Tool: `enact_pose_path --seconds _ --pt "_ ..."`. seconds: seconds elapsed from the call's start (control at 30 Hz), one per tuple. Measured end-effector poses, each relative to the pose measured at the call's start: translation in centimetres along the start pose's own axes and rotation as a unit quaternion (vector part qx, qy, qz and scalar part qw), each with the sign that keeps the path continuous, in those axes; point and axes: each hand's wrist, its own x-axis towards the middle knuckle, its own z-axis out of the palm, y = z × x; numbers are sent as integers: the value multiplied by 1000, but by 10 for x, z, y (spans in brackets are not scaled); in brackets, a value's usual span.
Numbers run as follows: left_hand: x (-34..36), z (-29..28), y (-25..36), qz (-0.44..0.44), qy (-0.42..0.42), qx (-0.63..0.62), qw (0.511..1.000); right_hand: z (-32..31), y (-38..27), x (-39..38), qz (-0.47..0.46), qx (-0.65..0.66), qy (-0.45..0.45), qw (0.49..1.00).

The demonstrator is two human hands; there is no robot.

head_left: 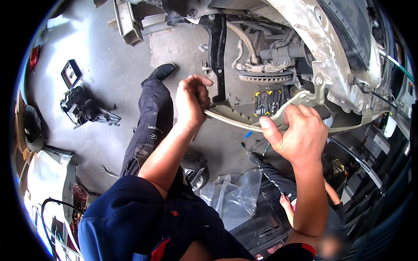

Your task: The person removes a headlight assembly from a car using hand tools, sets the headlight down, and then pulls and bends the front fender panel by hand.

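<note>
A beige car fender (237,120), seen nearly edge-on, runs from the middle of the view to the right beside the open wheel area. My left hand (191,98) is closed at its left end, thumb and forefinger curled by a black upright bracket (217,56); whether they touch the bracket I cannot tell. Farther along the same panel, my right hand (300,132) wraps over the edge, its thumb lying along it. A flange of the fender rises beyond the right hand to a bolt (319,81) on the car body (339,56). My fingers' undersides are hidden.
Beyond the panel sit a brake disc (265,77) and an open tool set (267,103) on the floor. A wheel (196,172), clear plastic sheet (233,195) and dark removed part (82,106) lie around. Another person's leg (278,176) is at lower right.
</note>
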Motion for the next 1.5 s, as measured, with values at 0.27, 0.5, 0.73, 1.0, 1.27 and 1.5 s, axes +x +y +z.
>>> enact_pose_path --seconds 0.27,0.5,0.73,1.0,1.27,1.5 --pt "2 3 1 -10 11 4 1000 -1 1 0 8 9 -9 1000" --pt "5 2 3 -21 18 -3 1000 0 0 2 3 19 3 1000" --pt "4 5 4 -32 23 5 999 0 1 1 6 17 -4 1000" --pt "5 5 5 -25 16 6 1000 0 1 3 2 18 1 1000" --pt "7 4 2 -22 13 9 1000 -1 1 1 8 19 -11 1000" --pt "6 2 2 -7 20 -3 1000 3 0 3 -3 7 18 1000"
